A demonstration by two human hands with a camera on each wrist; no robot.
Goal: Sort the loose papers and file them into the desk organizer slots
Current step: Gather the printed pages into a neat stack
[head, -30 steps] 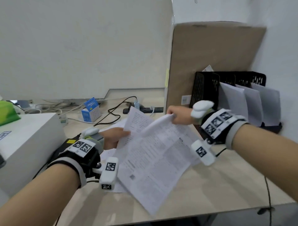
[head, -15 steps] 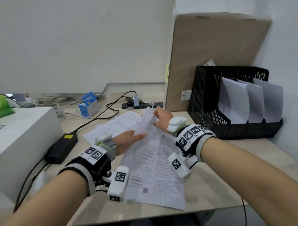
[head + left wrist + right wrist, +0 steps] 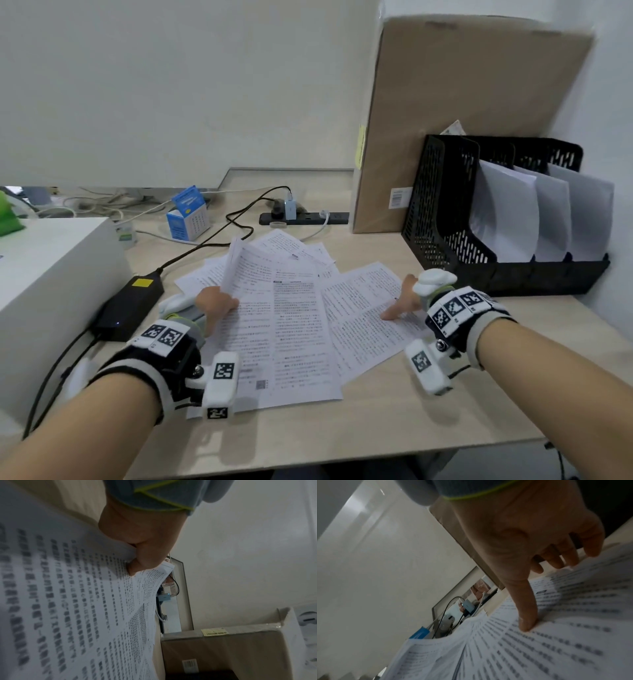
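Several printed sheets (image 3: 294,329) lie fanned out on the desk. My left hand (image 3: 215,305) pinches the left edge of the middle sheets, which curl upward there; the left wrist view shows thumb and finger (image 3: 137,555) closed on that paper edge (image 3: 130,553). My right hand (image 3: 404,301) rests on the rightmost sheet (image 3: 363,318), with the thumb (image 3: 527,622) pressing down and the other fingers loosely extended at the sheet's far edge. The black mesh desk organizer (image 3: 431,205) stands at the right rear, with white sheets (image 3: 507,216) in each of its three slots.
A brown cardboard panel (image 3: 462,113) leans on the wall behind the organizer. A black power adapter (image 3: 130,308) and a white box (image 3: 44,274) sit at the left. A blue carton (image 3: 188,219), a power strip (image 3: 305,217) and cables lie at the back.
The papers, held up a second ago, have come down flat onto the desk. My right hand has moved right and now presses a sheet laid beside the left hand's sheets.
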